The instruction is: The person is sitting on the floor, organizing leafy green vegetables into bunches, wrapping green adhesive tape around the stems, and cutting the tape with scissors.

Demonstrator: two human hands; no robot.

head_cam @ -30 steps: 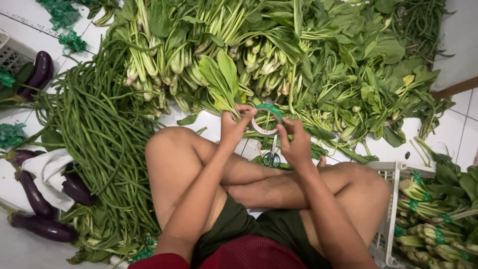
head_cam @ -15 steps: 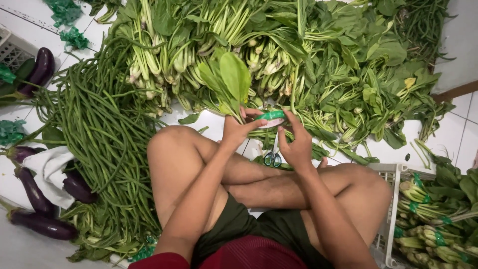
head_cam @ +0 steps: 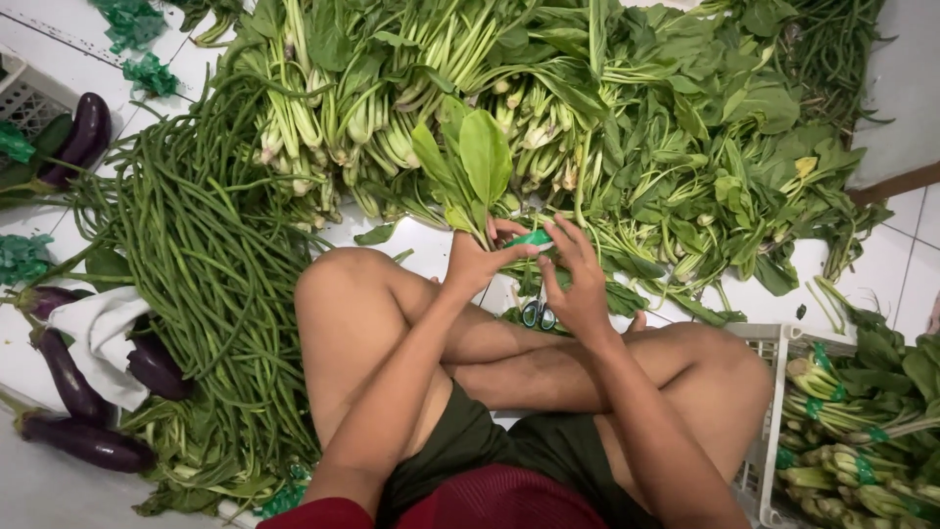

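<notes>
Wrapping has advanced: the green tape (head_cam: 534, 238), half a second ago a loop held clear above your knees, now lies against the stems of the leafy bunch (head_cam: 470, 181). Your left hand (head_cam: 480, 257) grips those stems closed-fingered — your right hand (head_cam: 578, 279) pinches the tape.

Upright leafy green bunch (head_cam: 468, 167), green tape (head_cam: 531, 239) around stems
</notes>
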